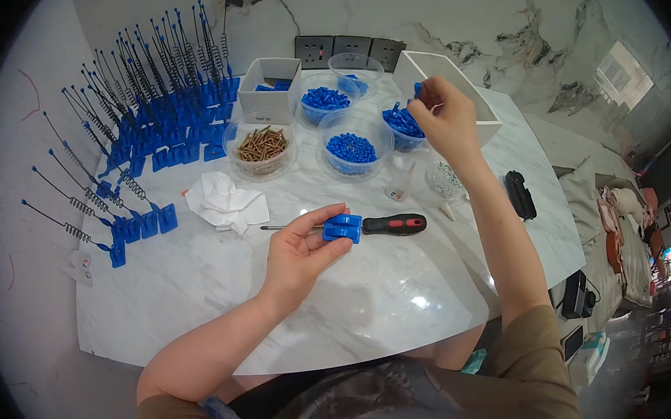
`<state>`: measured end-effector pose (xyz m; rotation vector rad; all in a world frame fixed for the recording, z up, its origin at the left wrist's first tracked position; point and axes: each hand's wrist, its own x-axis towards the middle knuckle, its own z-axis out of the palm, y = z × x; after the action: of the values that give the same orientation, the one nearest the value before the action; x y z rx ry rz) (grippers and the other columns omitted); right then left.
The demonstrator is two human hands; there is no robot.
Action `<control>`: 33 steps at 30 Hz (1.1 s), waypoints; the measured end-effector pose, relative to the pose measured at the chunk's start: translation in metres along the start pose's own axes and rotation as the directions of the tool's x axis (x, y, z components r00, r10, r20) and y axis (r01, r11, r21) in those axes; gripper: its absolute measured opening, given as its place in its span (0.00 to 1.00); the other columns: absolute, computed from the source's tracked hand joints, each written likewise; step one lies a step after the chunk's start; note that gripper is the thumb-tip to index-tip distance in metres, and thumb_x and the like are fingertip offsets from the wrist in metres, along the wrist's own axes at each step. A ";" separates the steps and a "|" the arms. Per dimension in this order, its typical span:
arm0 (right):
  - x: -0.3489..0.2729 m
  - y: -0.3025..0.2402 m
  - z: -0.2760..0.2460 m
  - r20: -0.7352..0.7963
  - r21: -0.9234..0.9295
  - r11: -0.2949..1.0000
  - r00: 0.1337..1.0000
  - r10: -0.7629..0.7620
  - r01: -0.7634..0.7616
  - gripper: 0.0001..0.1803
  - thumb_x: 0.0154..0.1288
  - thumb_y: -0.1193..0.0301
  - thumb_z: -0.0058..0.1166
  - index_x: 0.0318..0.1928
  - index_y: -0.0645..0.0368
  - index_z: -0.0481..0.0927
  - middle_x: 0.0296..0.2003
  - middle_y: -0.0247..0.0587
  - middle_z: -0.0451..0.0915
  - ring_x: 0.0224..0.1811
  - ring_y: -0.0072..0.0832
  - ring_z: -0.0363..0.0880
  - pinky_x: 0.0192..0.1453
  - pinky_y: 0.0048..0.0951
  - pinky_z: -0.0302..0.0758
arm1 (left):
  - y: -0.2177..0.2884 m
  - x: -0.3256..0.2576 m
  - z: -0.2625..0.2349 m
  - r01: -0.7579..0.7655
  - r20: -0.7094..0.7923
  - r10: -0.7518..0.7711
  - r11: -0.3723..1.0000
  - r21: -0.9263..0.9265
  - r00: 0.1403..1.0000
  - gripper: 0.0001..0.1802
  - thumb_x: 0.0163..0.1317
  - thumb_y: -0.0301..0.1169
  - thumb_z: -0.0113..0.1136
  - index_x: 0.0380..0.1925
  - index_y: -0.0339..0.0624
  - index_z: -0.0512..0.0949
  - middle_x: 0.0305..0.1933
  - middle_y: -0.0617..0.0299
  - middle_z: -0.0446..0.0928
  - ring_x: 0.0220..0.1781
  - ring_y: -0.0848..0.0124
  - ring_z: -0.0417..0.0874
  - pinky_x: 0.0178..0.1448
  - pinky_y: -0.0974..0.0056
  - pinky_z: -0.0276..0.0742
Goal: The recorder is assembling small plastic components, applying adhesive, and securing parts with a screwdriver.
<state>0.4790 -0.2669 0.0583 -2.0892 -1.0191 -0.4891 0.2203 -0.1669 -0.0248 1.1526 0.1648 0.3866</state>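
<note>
My left hand (303,252) is closed on a small blue plastic block (342,230), thumb and fingers pinching its left side. Behind that block a screwdriver (394,225) with a black and red handle lies across the table, its shaft pointing left. Over at the right, my right hand (445,116) is raised above a clear tub of blue plastic parts (403,121). Its fingers pinch a small blue plastic piece (418,89), partly hidden by the fingertips.
Blue bases with upright black springs (176,116) crowd the table's left side. A tub of brass-coloured screws (263,145), tubs of small blue pieces (350,149), white boxes (461,79) and a crumpled tissue (227,203) stand around. A black folded tool (520,195) lies at the right edge.
</note>
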 end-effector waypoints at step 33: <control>-0.142 -0.043 -0.013 0.495 0.729 0.602 0.859 -0.132 -0.327 0.08 0.63 0.76 0.57 0.43 0.64 0.77 0.40 0.39 0.76 0.43 0.24 0.75 0.45 0.26 0.73 | 0.004 -0.008 0.002 0.115 0.185 -0.125 0.991 0.065 0.975 0.24 0.53 0.17 0.68 0.51 0.33 0.73 0.51 0.56 0.78 0.50 0.70 0.83 0.55 0.66 0.81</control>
<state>0.3581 -0.3313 -0.0004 -1.4103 -1.1082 0.5711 0.2128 -0.1703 -0.0204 1.2190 0.0785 0.1657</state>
